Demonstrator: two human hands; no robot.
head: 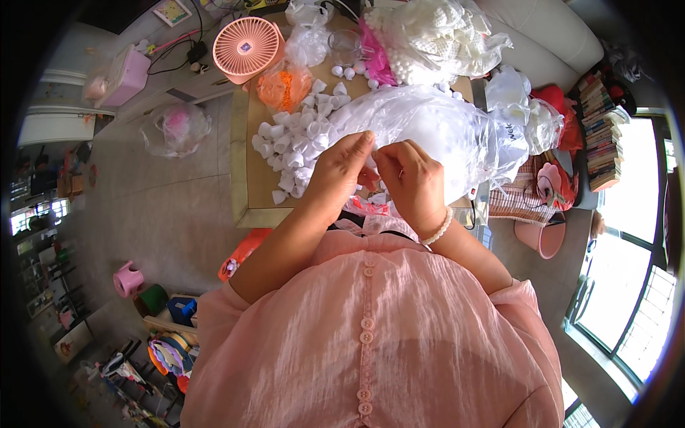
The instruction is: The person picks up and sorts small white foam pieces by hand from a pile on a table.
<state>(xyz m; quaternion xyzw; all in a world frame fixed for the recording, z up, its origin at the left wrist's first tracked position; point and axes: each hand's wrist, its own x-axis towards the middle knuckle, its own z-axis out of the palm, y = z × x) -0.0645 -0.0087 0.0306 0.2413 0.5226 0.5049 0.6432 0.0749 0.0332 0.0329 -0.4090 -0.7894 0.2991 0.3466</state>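
My left hand (342, 168) and my right hand (415, 179) meet in front of my chest, over the near side of a table. Between their fingertips is a small white piece (373, 159), mostly hidden by the fingers. A bead bracelet (440, 227) circles my right wrist. Left of and beyond my left hand lies a heap of small white plastic cups or caps (291, 142). A large clear plastic bag (428, 120) full of white pieces fills the table behind my hands. Close below the hands is a red-and-white plastic bag (369, 205), partly covered.
On the table (257, 199) stand a pink fan (247, 48), a bag of orange pieces (284, 88), a clear cup (344, 47) and a bag of white balls (439, 37). A pink bin (543, 238) is on the floor at right. Stacked books (602, 134) stand beyond.
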